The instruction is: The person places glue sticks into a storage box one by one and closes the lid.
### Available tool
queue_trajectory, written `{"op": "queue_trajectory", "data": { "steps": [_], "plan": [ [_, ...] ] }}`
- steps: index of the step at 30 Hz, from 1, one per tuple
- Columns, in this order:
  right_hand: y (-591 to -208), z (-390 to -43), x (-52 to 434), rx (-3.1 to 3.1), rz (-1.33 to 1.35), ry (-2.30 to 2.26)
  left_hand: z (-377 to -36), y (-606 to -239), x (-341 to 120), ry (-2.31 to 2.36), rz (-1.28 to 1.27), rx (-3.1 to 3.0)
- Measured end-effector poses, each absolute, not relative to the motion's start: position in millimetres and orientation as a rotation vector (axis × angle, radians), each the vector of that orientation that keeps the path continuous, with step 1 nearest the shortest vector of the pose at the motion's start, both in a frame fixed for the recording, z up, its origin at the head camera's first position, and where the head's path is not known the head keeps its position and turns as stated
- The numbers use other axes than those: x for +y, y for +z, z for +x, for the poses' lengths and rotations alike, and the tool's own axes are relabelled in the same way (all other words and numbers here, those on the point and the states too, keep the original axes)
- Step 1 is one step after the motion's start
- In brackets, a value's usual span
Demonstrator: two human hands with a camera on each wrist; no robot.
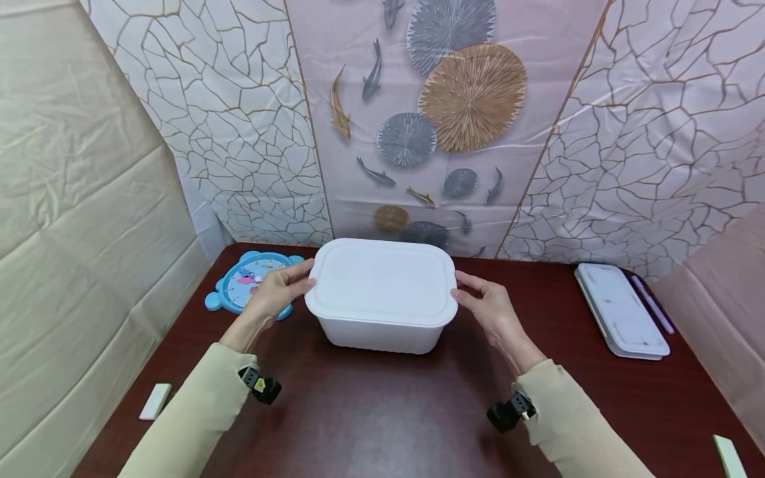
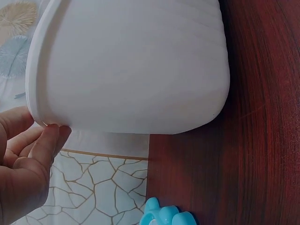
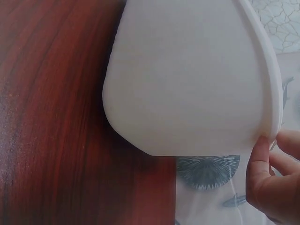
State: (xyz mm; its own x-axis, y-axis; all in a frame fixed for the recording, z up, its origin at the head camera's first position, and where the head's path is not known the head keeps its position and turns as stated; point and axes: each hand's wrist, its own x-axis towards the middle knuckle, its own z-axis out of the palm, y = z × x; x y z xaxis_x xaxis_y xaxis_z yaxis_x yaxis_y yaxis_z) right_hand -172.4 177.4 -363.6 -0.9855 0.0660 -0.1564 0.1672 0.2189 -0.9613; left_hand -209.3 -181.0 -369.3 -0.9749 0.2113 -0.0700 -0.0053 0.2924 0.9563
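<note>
I pinch the lid (image 1: 382, 282) rim with my left hand (image 1: 276, 292) at nine o'clock and my right hand (image 1: 491, 309) at three, on the white tub (image 1: 376, 335); next calls, I judge, for an even lift.

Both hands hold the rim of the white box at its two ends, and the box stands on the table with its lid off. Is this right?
Not quite: the lid is on, covering the whole top of the white box, as the head view shows. The rest holds: the left hand and the right hand hold the rim at the two ends, and the box stands on the table.
</note>
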Motion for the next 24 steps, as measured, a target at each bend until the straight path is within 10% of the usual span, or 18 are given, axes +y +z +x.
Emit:
{"op": "queue_trajectory", "data": {
  "steps": [24],
  "plan": [
    [-363.2,-162.1,212.8,2.275,0.261,-2.052,-214.2,-372.4,-139.3,1.966,-0.038,2.143]
  ]
}}
